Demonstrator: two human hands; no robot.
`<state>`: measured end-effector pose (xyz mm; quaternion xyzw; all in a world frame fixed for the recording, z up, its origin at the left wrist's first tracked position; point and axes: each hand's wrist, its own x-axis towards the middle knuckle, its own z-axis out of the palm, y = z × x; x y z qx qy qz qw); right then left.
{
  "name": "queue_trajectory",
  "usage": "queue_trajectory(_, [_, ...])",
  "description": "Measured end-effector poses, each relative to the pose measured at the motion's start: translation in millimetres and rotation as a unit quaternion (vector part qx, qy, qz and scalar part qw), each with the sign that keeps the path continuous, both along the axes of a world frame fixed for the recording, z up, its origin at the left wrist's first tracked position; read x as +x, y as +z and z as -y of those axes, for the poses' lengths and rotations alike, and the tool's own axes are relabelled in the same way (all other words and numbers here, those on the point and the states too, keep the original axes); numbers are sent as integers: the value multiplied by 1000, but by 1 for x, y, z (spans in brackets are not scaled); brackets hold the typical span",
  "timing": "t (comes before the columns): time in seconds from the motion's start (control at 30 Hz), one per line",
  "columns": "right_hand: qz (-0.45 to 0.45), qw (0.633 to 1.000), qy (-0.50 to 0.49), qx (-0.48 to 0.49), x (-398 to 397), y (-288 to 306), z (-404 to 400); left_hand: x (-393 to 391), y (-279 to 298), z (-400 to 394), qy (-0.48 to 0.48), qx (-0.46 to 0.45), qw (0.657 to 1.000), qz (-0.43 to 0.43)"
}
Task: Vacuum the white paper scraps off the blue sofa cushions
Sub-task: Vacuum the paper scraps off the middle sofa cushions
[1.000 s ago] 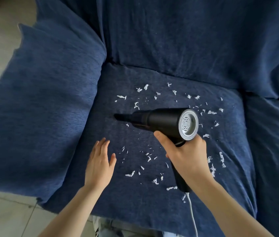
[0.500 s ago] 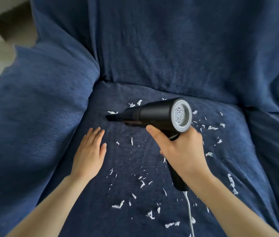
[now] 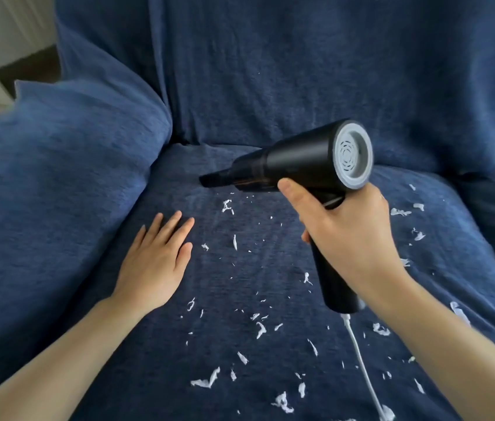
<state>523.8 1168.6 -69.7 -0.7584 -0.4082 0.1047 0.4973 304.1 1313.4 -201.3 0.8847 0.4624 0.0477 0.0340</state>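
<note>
Blue sofa seat cushion carries white paper scraps, thickest from 4 to 7 o'clock. Right hand grips the black handheld vacuum, nozzle aimed toward 9 o'clock. Left hand lies flat, fingers together, at 8 o'clock beside the armrest.

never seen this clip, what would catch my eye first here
A black handheld vacuum in the right hand, mid-frame, nozzle pointing left above the blue seat cushion. White paper scraps litter that cushion, thickest toward the near edge. The left hand lies flat beside them.
</note>
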Motion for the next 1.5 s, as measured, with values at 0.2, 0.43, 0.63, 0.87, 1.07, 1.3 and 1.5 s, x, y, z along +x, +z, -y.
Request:
queue_trajectory(0.2, [0, 1000, 16, 18, 11, 6, 10, -6, 1, 14, -12, -19, 1000, 13])
queue_trajectory(0.43, [68, 997, 20, -7, 44, 37, 25, -21, 15, 30, -59, -72, 995, 42])
queue_trajectory(0.63, [88, 994, -56, -19, 50, 21, 32, -19, 9, 15, -62, -54, 996, 34])
queue_trajectory(0.87, [35, 999, -31, 12, 23, 15, 26, -20, 4, 18, -58, -24, 998, 17])
queue_trajectory(1.07, [43, 999, 17, -20, 0, 11, 48, -16, 6, 22, -42, -23, 999, 16])
queue_trajectory(1.3, [80, 996, -45, -21, 6, 19, 73, -18, 8, 30, -20, -27, 998, 45])
queue_trajectory(1.5, [57, 998, -4, -23, -17, 21, 97, -29, 7, 49, 10, -38, 997, 70])
